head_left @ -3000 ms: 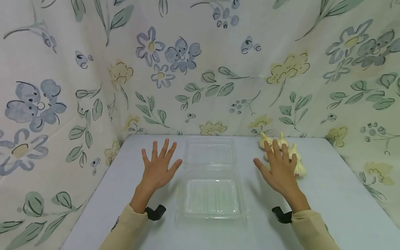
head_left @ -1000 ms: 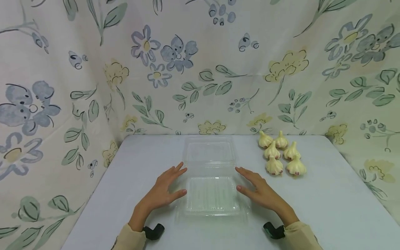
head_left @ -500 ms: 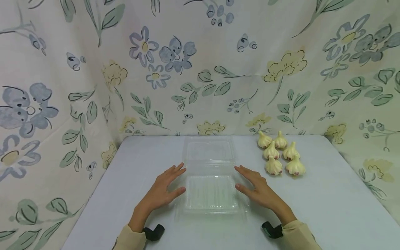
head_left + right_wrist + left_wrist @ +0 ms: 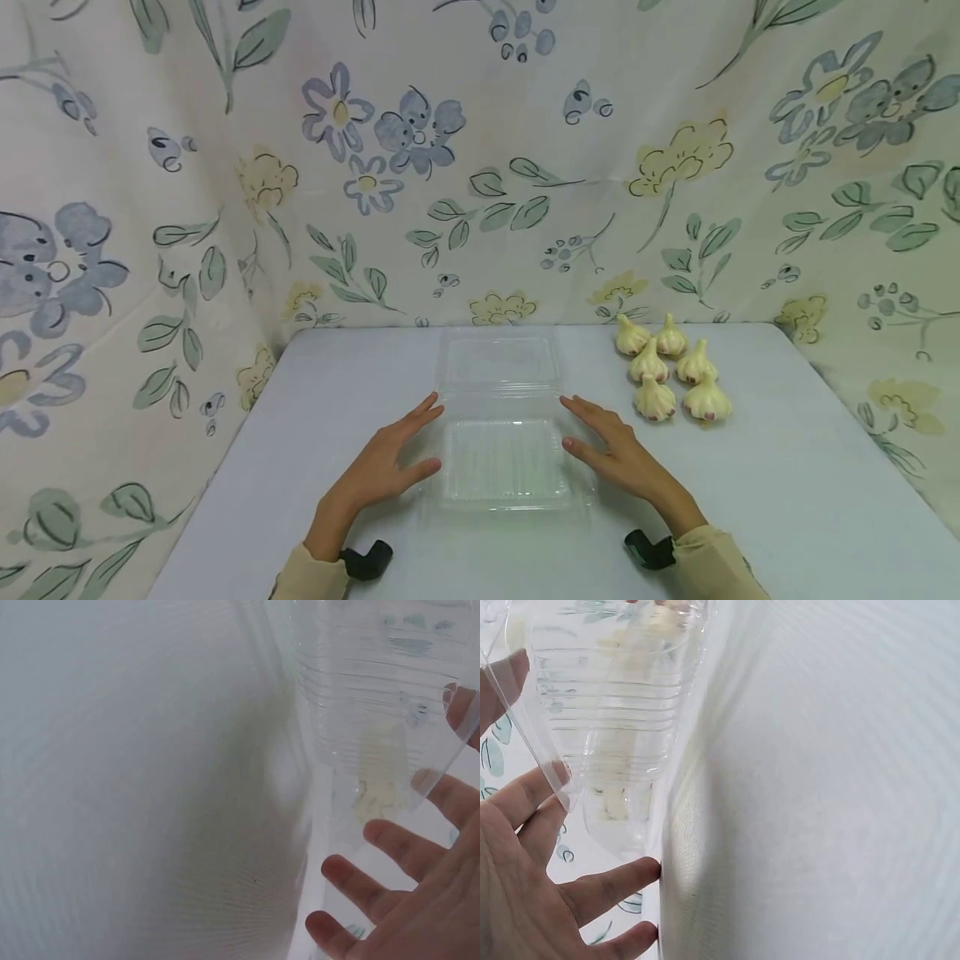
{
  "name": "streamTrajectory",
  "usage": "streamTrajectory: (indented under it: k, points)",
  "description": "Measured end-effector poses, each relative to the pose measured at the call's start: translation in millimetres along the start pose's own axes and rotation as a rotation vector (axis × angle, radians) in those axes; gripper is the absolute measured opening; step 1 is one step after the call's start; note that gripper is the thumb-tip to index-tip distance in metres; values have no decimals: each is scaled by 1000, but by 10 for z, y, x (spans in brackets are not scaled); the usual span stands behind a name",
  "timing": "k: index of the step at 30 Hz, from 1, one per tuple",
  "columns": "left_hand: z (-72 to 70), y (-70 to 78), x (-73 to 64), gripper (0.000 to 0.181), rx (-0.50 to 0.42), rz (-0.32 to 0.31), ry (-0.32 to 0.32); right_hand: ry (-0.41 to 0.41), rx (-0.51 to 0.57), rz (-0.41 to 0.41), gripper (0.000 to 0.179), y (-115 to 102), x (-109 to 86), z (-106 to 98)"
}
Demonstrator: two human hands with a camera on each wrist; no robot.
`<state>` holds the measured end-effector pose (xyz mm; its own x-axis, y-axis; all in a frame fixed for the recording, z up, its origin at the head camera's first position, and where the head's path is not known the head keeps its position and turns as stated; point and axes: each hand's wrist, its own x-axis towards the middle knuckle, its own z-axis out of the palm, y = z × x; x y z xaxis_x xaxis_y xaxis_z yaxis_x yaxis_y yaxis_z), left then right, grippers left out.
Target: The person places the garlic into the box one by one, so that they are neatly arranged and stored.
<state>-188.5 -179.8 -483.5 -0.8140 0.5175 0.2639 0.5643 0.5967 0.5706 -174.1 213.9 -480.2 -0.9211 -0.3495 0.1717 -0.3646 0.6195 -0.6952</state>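
Note:
A clear plastic clamshell container (image 4: 506, 467) lies spread on the table, its ribbed base nearer me and its lid (image 4: 498, 361) folded back behind. My left hand (image 4: 386, 462) is at the base's left side, fingers spread and thumb toward the rim. On the opposite side my right hand (image 4: 622, 454) mirrors it, fingers extended beside the rim. In the left wrist view, the fingers (image 4: 607, 892) reach along the container's flared edge, holding nothing. The right wrist view has the fingertips (image 4: 382, 832) right by the clear wall, also spread apart.
Several garlic bulbs (image 4: 656, 400) stand grouped at the back right of the white table (image 4: 787, 467). A floral curtain (image 4: 480, 167) rises behind the table and along its sides. Each wrist carries a black camera mount (image 4: 367, 560).
Both hands have come down and inward from being raised with spread fingers to the container's two sides, uncovering the garlic. During the last second they have stayed nearly still; the view shifts slightly.

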Motion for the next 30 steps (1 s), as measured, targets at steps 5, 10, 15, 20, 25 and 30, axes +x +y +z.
streamTrajectory:
  k: [5,10,15,20,25,30]
  points:
    - [-3,-15,-16,73,10,1,-3,12,6,0,63,-14,-6,9]
    - [-4,-13,-12,73,5,-11,-7,77,2,-3,61,-29,-10,-5]
    - [-15,0,-5,74,2,-21,-20,241,15,16,54,-9,-20,-94]
    - [-21,12,8,73,-16,-33,-28,454,-42,25,51,70,-14,-239]
    - [-23,22,11,73,-12,-31,-24,607,-92,47,52,168,-35,-411]
    - [-26,31,13,74,-16,-31,-21,713,-133,82,52,281,-92,-567]
